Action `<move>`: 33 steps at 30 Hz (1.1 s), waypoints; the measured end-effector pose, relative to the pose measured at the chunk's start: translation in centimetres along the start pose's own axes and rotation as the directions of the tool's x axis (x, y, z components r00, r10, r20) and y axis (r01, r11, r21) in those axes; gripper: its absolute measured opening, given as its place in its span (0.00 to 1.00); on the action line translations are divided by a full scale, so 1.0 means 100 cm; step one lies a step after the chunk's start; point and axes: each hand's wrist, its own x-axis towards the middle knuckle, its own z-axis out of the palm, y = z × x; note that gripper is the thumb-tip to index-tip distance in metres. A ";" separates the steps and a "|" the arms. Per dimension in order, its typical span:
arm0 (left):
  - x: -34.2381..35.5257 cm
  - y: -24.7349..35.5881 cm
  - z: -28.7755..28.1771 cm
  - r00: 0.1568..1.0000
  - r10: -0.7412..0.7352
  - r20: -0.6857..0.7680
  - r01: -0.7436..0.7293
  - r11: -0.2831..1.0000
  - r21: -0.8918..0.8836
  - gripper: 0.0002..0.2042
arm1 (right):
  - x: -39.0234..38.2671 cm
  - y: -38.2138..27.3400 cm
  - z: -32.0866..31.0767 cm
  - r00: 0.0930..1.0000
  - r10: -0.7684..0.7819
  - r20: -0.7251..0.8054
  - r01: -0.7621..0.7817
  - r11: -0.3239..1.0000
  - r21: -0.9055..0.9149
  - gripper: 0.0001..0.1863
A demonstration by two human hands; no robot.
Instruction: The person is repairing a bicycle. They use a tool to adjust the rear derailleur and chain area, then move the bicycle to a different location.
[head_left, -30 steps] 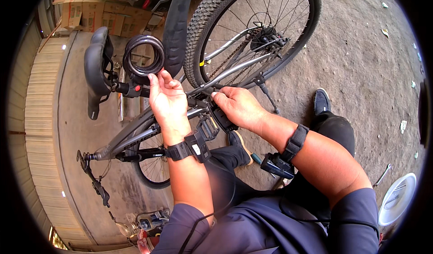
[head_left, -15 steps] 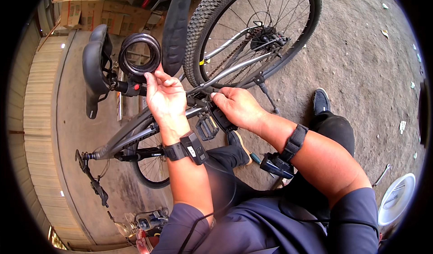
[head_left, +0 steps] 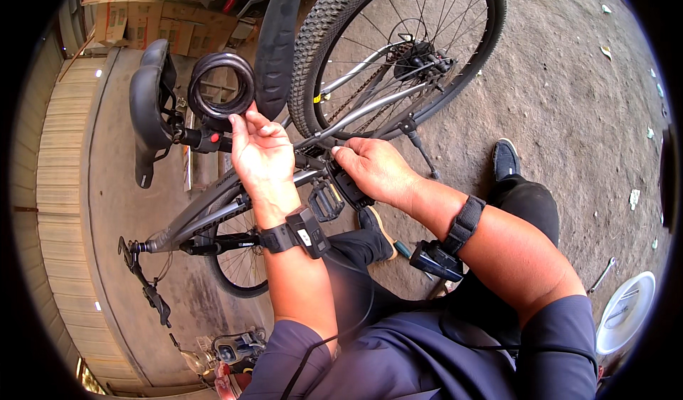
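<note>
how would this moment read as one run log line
left hand: touching black coil | right hand: at black part beside pedal | saddle: left of coil

The looped cable (head_left: pixel 213 108) at ten o'clock is shiny black. The seat (head_left: pixel 149 108) is black too, with a red button (head_left: pixel 215 137) at its four o'clock. The bike frame (head_left: pixel 171 237) is grey. At nine, lines cross the tan wall (head_left: pixel 64 187).
</note>
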 end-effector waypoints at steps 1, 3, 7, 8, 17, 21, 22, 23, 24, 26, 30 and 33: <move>-0.002 -0.001 0.000 1.000 0.025 -0.014 -0.024 0.999 0.049 0.13 | 0.000 0.000 0.001 1.000 -0.001 0.004 0.001 1.000 -0.005 0.25; -0.006 0.000 -0.001 0.998 0.052 -0.030 -0.048 0.992 0.113 0.13 | -0.001 -0.003 0.002 1.000 0.017 0.021 -0.017 1.000 -0.004 0.25; -0.008 -0.004 0.002 0.999 0.042 -0.027 -0.038 0.989 0.144 0.14 | -0.002 -0.005 0.000 0.999 0.031 0.009 -0.030 0.999 -0.008 0.24; -0.008 -0.004 0.002 0.999 0.042 -0.025 -0.038 0.988 0.148 0.14 | -0.001 -0.003 0.000 0.999 0.034 0.007 -0.033 0.999 -0.007 0.24; -0.002 0.003 -0.004 1.000 0.019 -0.015 -0.018 0.998 0.060 0.13 | 0.001 0.001 0.007 0.999 0.035 0.021 -0.035 0.999 0.005 0.24; -0.002 0.005 0.000 0.999 -0.037 0.040 0.040 0.996 -0.079 0.14 | 0.001 0.002 0.004 0.999 0.046 0.012 -0.046 0.999 -0.004 0.24; -0.002 0.004 0.001 0.998 -0.045 0.050 0.050 0.995 -0.089 0.14 | 0.000 0.002 0.003 0.999 0.052 0.007 -0.052 0.999 -0.003 0.24; -0.001 0.003 0.001 0.997 -0.053 0.060 0.059 0.993 -0.099 0.14 | 0.001 0.003 0.003 0.999 0.050 0.015 -0.050 0.999 -0.002 0.24; -0.002 0.003 0.000 0.998 -0.041 0.054 0.046 0.995 -0.085 0.14 | 0.001 0.004 0.004 0.999 0.047 0.023 -0.047 0.999 -0.001 0.24; -0.002 0.003 0.000 0.998 -0.040 0.051 0.045 0.996 -0.083 0.14 | 0.001 0.006 0.003 0.999 0.045 0.029 -0.045 0.999 -0.004 0.24; -0.002 0.004 -0.001 0.998 -0.059 0.039 0.062 0.995 -0.082 0.14 | 0.000 0.004 0.003 0.998 0.061 0.034 -0.062 0.998 0.003 0.24; 0.000 0.013 -0.009 0.998 -0.046 -0.031 0.046 0.999 0.028 0.14 | -0.001 0.001 0.008 0.997 0.066 0.034 -0.066 0.998 0.000 0.24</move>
